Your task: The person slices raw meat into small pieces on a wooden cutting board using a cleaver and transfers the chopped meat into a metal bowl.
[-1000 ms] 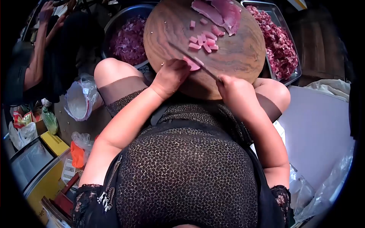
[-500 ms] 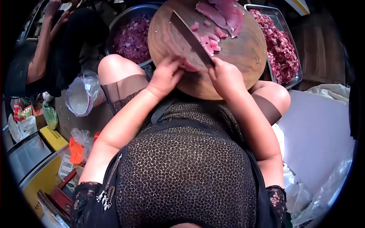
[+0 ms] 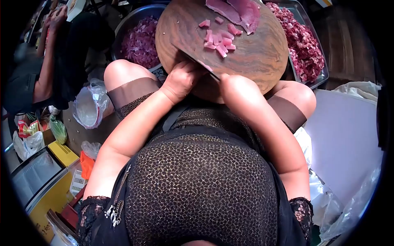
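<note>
My right hand (image 3: 240, 90) is closed round the handle of a knife (image 3: 197, 60), whose blade slants up to the left over the round wooden board (image 3: 254, 57). Close behind the blade, at the board's near left edge, my left hand (image 3: 182, 80) has its fingers bent together; whatever lies under them is hidden by the hand and blade. A thin strip of pink meat shows along the blade. Several small cut meat pieces (image 3: 219, 41) lie beyond the knife, and larger flat slices (image 3: 244, 15) rest at the board's far edge.
Left of the board is a metal bowl (image 3: 117, 45) of cut meat; right of it, a metal tray (image 3: 324, 78) heaped with minced-looking meat. Another person's forearm (image 3: 49, 61) shows at upper left. Plastic bags (image 3: 88, 106) and a grey-lilac surface (image 3: 344, 135) flank my legs.
The knife has swung down toward my left hand, its blade now more edge-on. My left fingers have drawn together beside it. The small pieces beyond the blade lie a little differently. The other person's hands have shifted.
</note>
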Available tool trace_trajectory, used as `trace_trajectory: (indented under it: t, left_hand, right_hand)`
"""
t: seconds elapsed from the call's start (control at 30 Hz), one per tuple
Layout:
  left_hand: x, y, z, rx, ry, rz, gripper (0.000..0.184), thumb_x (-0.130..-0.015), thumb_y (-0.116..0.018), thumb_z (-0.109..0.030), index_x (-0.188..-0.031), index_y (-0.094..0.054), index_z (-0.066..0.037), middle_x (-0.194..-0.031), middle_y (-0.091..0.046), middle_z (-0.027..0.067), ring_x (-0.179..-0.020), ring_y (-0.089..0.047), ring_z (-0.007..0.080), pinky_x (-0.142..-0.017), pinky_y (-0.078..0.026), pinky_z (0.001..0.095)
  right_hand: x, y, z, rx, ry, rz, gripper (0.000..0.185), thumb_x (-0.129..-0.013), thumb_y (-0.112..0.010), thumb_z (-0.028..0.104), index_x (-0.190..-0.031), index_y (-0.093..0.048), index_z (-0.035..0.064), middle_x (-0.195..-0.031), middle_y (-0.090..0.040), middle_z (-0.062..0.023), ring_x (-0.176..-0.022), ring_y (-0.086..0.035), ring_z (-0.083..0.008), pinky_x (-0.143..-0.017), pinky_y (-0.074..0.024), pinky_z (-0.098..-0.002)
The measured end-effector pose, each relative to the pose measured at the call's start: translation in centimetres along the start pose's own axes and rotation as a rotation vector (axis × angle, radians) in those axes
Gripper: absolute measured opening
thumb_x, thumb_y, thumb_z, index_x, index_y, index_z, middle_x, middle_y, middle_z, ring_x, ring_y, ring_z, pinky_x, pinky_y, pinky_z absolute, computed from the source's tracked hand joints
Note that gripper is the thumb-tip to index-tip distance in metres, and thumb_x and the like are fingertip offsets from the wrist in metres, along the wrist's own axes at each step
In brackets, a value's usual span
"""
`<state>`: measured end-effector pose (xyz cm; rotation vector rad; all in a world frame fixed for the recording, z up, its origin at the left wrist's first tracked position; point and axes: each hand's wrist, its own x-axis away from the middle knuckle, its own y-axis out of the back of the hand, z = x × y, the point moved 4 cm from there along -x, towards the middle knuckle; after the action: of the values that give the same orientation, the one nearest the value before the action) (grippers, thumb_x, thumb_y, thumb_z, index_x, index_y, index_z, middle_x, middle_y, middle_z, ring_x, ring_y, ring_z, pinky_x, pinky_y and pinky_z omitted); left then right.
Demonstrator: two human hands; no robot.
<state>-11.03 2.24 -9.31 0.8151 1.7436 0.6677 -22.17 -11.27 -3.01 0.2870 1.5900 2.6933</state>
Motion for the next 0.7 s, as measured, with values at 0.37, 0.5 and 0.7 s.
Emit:
trace_trajectory:
  t: [0.37,0.5,0.7]
  left_hand:
    - [-3.2,-1.3,4.1,-0.071,0.212,0.132,0.037,-0.078,-0.079,-0.029,-0.106,-0.066,-0.009,-0.114,-0.059,0.0129,-0.107,-0.058,0.0327,-0.092,-0.047,0.042]
    - [-6.8,-4.3,8.8,-0.126,0.489,0.346,0.1,-0.079,-0.068,-0.064,-0.154,-0.029,-0.011,-0.159,-0.019,0.0263,-0.149,-0.019,0.0389,-0.121,-0.017,0.0479]
    - [-12.8,-11.4,4.9,-0.012,0.431,0.273,0.069,-0.081,-0.07,-0.049,-0.132,-0.057,-0.005,-0.142,-0.046,0.022,-0.128,-0.046,0.036,-0.11,-0.036,0.0445]
  right_hand:
    - [-0.9,3.7,-7.0,-0.198,-0.341,-0.036,0.028,-0.089,-0.055,0.023,-0.097,-0.065,-0.0016,-0.089,-0.068,-0.0259,-0.091,-0.065,-0.0437,-0.082,-0.0498,-0.0523]
    - [2.1,7.2,-11.5,-0.619,-0.471,-0.077,0.026,-0.093,-0.059,0.023,-0.093,-0.062,-0.0025,-0.066,-0.062,-0.0126,-0.052,-0.06,-0.0226,-0.051,-0.0486,-0.0371]
    - [1.2,8.9,-17.9,-0.946,-0.511,-0.459,0.02,-0.097,-0.058,0.018,-0.084,-0.053,0.0044,-0.055,-0.051,-0.0007,-0.04,-0.048,-0.0113,-0.039,-0.0408,-0.0273]
